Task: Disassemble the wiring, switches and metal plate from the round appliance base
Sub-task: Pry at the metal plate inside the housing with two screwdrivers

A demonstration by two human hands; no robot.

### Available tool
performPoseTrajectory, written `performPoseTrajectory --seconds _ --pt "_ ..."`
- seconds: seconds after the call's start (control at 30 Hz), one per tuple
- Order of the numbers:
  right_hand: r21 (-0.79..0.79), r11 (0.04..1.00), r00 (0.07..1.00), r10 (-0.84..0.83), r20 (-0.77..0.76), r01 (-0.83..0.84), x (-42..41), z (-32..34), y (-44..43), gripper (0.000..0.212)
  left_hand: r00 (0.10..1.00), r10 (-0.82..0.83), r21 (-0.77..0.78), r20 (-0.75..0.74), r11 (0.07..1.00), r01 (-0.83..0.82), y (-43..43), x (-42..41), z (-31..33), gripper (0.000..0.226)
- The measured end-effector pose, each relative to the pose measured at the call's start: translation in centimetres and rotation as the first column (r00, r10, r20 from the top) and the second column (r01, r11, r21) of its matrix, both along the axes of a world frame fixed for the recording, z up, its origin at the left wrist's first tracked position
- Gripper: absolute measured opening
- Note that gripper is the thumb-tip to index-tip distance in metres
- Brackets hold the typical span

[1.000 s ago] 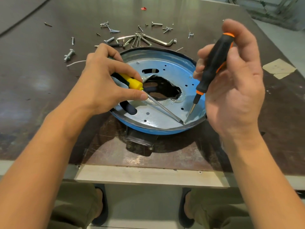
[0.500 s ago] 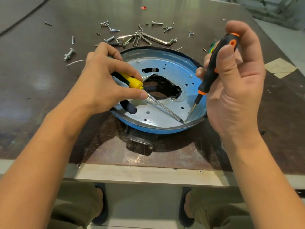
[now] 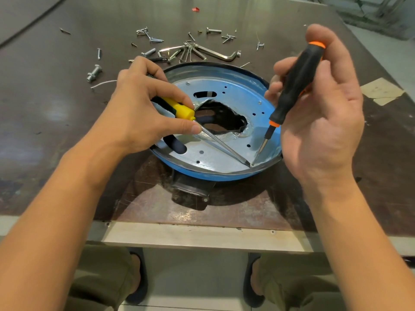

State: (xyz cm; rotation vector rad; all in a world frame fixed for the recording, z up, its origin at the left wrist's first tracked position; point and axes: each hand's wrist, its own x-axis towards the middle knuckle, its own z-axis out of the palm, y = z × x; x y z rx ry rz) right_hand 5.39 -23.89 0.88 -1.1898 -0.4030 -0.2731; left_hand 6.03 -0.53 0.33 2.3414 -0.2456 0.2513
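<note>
Round appliance base (image 3: 224, 71), left edge behind left hand (image 3: 143, 113) holding yellow screwdriver (image 3: 180, 110)

My yellow-and-black screwdriver (image 3: 182, 111) has a silver shaft; my black screwdriver (image 3: 296, 86) wears orange bands. The round base (image 3: 202, 175) is bright blue, its metal plate (image 3: 215, 161) pale silvery-blue. The table (image 3: 56, 108) is dark brown, the screws (image 3: 213, 30) silver, my trousers (image 3: 98, 279) olive.

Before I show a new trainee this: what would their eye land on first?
The round blue appliance base sits mid-table, its metal plate torn open by a jagged hole. At its near rim two tips converge: the left hand grips a yellow-handled screwdriver, the right hand a black-and-orange screwdriver.
</note>
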Motion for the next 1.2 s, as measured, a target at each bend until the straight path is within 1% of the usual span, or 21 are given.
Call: performPoseTrajectory --seconds 0.07,0.13,0.23,0.33,0.47,0.53,0.63,0.73,0.8,0.87,0.93,1.03,1.13,1.2 --pt "0.017 1.000 1.000 0.003 0.004 -0.003 -0.08 0.11 0.11 0.027 1.000 -0.002 0.002 0.001 1.000 0.002 0.01 0.02 0.00 0.040" --pt "-0.021 1.000 1.000 -0.003 0.030 0.004 -0.07 0.18 0.28 0.020 1.000 0.000 0.003 0.000 1.000 0.000 -0.02 0.02 0.00 0.040" --pt "-0.071 0.997 0.998 -0.013 0.057 0.017 0.00 -0.01 0.25 0.025 1.000 -0.002 0.002 0.002 1.000 0.002 -0.03 0.02 -0.01 0.040" --pt "-0.059 0.998 0.999 0.004 0.051 -0.001 -0.04 -0.05 -0.04 0.032 1.000 -0.002 -0.001 0.002 1.000 0.002 -0.03 -0.02 -0.02 0.039" --pt "-0.056 0.998 0.999 -0.023 0.036 0.025 -0.27 0.33 0.35 0.024 1.000 -0.002 0.005 -0.002 1.000 0.002 0.02 -0.01 -0.05 0.040" --pt "-0.089 0.993 0.995 -0.073 0.063 0.078 -0.25 0.45 0.60 0.031 1.000 -0.003 0.006 -0.003 1.000 0.003 0.05 0.01 -0.04 0.040" --pt "-0.108 0.992 0.997 -0.053 0.060 0.059 0.04 0.09 0.43 0.026 1.000 -0.001 0.000 -0.001 1.000 0.001 0.06 0.04 -0.05 0.040" --pt "-0.092 0.995 0.999 -0.019 0.049 0.023 0.07 -0.10 0.12 0.030 1.000 -0.003 -0.003 0.003 1.000 0.003 0.04 0.03 -0.07 0.041" --pt "-0.080 0.997 0.999 -0.007 0.043 0.010 -0.07 -0.02 0.26 0.028 1.000 -0.002 -0.001 0.001 1.000 0.002 0.03 0.03 -0.09 0.041" --pt "-0.088 0.995 0.998 -0.037 0.049 0.041 -0.25 0.29 0.64 0.024 1.000 0.003 0.002 -0.001 1.000 -0.003 0.07 0.05 -0.11 0.041" --pt "-0.118 0.990 0.994 -0.074 0.076 0.082 -0.34 0.52 0.86 0.032 1.000 0.007 0.003 0.000 1.000 -0.007 0.14 0.11 -0.15 0.040" --pt "-0.126 0.990 0.997 -0.058 0.058 0.064 -0.13 0.16 0.48 0.024 1.000 0.008 0.002 0.002 1.000 -0.008 0.17 0.10 -0.19 0.041" --pt "-0.078 0.997 0.999 -0.025 0.036 0.028 -0.16 0.02 0.09 0.027 1.000 0.009 0.002 0.000 1.000 -0.009 0.16 0.09 -0.13 0.041" --pt "-0.074 0.997 0.999 -0.020 0.046 0.023 -0.24 0.06 0.18 0.025 1.000 0.008 -0.002 -0.003 1.000 -0.008 0.12 0.07 -0.04 0.041"
